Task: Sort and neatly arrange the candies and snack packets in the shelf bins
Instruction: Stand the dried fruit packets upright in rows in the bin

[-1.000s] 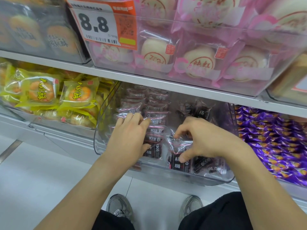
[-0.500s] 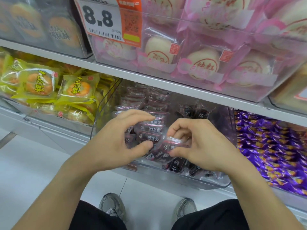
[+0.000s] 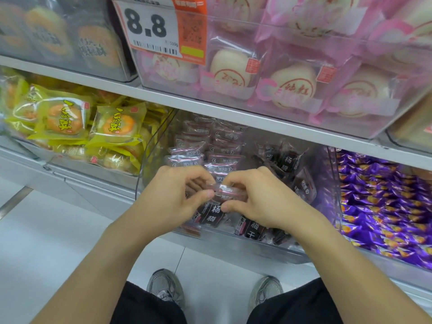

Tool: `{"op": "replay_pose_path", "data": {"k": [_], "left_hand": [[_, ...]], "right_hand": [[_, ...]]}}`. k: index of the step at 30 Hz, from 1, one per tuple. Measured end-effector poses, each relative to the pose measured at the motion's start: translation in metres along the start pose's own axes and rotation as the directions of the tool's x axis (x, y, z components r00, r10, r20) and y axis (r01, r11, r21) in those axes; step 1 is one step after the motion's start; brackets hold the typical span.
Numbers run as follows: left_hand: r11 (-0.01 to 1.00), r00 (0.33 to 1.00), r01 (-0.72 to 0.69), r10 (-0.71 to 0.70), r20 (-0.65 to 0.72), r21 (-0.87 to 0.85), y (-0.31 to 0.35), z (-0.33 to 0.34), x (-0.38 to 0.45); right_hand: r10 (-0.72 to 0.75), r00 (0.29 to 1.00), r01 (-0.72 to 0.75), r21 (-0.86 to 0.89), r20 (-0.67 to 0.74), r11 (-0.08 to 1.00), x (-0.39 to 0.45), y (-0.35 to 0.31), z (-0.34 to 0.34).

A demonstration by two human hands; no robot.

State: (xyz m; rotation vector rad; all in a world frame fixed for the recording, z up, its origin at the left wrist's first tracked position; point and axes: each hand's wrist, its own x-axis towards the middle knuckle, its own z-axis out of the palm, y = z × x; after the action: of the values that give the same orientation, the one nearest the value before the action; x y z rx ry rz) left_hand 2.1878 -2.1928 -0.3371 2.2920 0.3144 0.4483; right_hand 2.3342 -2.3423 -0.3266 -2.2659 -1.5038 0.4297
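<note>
One small dark plum-candy packet (image 3: 230,195) is pinched between both hands above the front half of the clear bin (image 3: 245,250) on the lower shelf. The left hand (image 3: 173,195) curls thumb and fingers on its left end; the right hand (image 3: 259,197) does the same on its right end. To do this step well, I judge the packet should be kept flat and label-up, turned to match the stacked rows (image 3: 205,150) at the bin's back left corner, then laid at the front of a row without knocking it over.

Two tidy rows show there, though their packets overlap too much to count. Loose packets (image 3: 286,161) lie jumbled along the bin's right wall and front edge, at least six. Two hands are busy and two shoes (image 3: 164,286) stand below. One price tag (image 3: 159,29) reads 8.8. Left of the bin sit yellow pastry packs (image 3: 117,125), right of it purple sweets (image 3: 383,202), above it pink-wrapped buns (image 3: 292,87).
</note>
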Motion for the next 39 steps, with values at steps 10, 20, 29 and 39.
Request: {"op": "replay_pose_path", "data": {"k": [10, 20, 29, 39], "left_hand": [[0.896, 0.989, -0.081, 0.017, 0.15, 0.436, -0.005, 0.007, 0.007], [0.906, 0.995, -0.069, 0.035, 0.089, 0.417, -0.003, 0.009, 0.004], [0.926, 0.989, -0.027, -0.029, 0.144, 0.376, -0.005, 0.006, 0.004], [0.945, 0.969, 0.148, -0.198, 0.15, 0.291, -0.005, 0.001, 0.015]], "right_hand": [[0.078, 0.996, -0.08, -0.06, -0.041, 0.995, -0.007, 0.014, -0.019], [0.192, 0.972, -0.127, -0.384, 0.135, 0.915, -0.018, 0.025, -0.009], [0.172, 0.984, -0.171, -0.021, 0.052, 0.985, -0.037, 0.031, -0.037], [-0.116, 0.968, 0.201, 0.412, -0.223, 0.889, -0.039, -0.003, -0.044]]}}
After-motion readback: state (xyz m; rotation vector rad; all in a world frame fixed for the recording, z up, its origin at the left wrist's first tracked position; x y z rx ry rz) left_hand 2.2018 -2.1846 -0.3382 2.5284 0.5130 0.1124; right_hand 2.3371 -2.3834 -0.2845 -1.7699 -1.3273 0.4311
